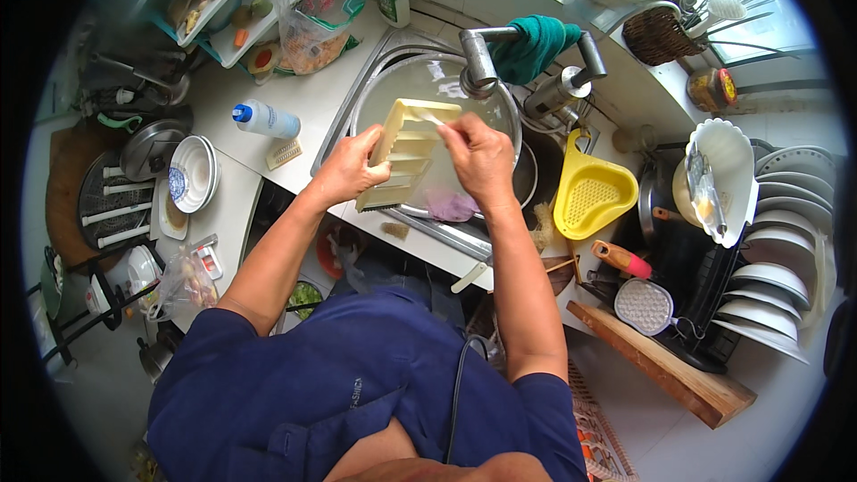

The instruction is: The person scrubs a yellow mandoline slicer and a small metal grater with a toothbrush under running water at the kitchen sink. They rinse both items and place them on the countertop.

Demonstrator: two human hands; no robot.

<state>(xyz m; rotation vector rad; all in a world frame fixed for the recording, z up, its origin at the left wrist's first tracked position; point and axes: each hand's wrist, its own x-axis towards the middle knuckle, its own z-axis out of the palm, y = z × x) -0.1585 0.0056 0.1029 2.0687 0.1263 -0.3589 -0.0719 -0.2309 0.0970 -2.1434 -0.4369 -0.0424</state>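
Observation:
My left hand (356, 169) grips the left edge of a cream plastic slatted tray (410, 159), tilted above the sink. At the tray's upper right, my right hand (479, 150) pinches a small whitish tool (430, 118), perhaps a brush; its far end lies against the tray. Below them is a large round metal basin (375, 90) of cloudy water, set in the sink. A pink-purple cloth (452, 205) lies at the basin's near edge, partly in the water. The metal faucet (477, 60) with a green cloth (535, 47) over it stands behind.
A spray bottle (266, 119) and a small grater-like plate (284, 153) lie left of the sink. At the right are a yellow strainer basket (594, 197), a dish rack with white plates (780, 261) and a thick wooden board (659, 365). Stacked bowls (193, 174) stand further left.

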